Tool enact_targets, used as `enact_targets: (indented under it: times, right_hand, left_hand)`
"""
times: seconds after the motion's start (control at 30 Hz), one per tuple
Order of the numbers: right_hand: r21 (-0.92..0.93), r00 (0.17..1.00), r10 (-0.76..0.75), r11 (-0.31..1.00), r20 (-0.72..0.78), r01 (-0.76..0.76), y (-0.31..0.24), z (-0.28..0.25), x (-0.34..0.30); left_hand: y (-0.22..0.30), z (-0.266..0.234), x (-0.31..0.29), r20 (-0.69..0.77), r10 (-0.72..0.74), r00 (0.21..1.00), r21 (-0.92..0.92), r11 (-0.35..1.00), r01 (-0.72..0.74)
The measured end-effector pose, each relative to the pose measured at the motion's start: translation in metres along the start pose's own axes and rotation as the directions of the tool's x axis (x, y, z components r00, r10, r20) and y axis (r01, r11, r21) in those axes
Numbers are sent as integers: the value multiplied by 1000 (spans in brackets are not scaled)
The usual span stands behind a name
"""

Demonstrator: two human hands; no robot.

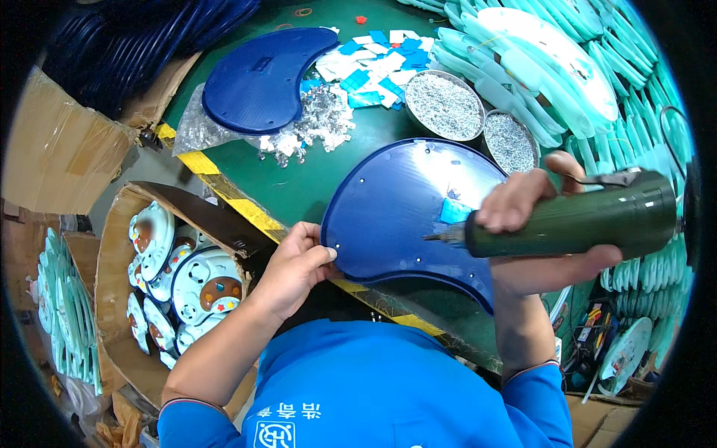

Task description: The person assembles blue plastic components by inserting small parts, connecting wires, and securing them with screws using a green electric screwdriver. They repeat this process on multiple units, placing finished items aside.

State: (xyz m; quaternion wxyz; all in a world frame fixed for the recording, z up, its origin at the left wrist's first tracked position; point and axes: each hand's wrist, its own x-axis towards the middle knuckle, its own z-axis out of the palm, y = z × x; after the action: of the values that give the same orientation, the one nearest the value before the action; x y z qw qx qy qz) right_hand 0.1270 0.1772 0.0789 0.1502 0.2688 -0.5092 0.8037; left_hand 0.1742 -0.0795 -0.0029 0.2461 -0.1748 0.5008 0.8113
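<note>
A dark blue crescent-shaped plastic panel (396, 201) lies on the green table in front of me, with small screws in holes along its rim. My left hand (300, 257) pinches the panel's left edge between thumb and fingers. In my right hand (526, 201) is a dark green electric screwdriver (575, 220), held sideways with its bit pointing left above the panel. The bit is apart from the nearest screws. Beside the bit, a small light blue piece (454, 211) rests on the panel.
Farther back are another blue panel (258, 78), loose small clear parts (317, 119), blue and white pieces (377, 67) and two bowls of screws (444, 106) (511, 142). Pale green panels (538, 67) are stacked at the right. A cardboard box (119, 246) of finished-looking panels stands left, past the yellow-striped table edge (246, 213).
</note>
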Motion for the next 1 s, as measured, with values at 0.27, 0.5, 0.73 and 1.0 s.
enact_targets:
  times: [0.27, 0.5, 0.73, 1.0]
  right_hand:
    - [-54, 899, 309, 950, 310, -308, 52, 59, 5]
    - [37, 848, 361, 914, 388, -405, 66, 64, -2]
    - [-16, 853, 373, 919, 366, -395, 65, 70, 1]
    - [-6, 841, 354, 923, 410, -386, 84, 64, 3]
  left_hand:
    - [-9, -3, 1, 6, 47, 999, -32, 998, -46]
    - [-14, -5, 7, 15, 103, 995, -32, 994, -102]
    - [-23, -9, 11, 39, 141, 989, -72, 988, -138]
    - [-24, -4, 12, 10, 162, 987, -40, 986, -162]
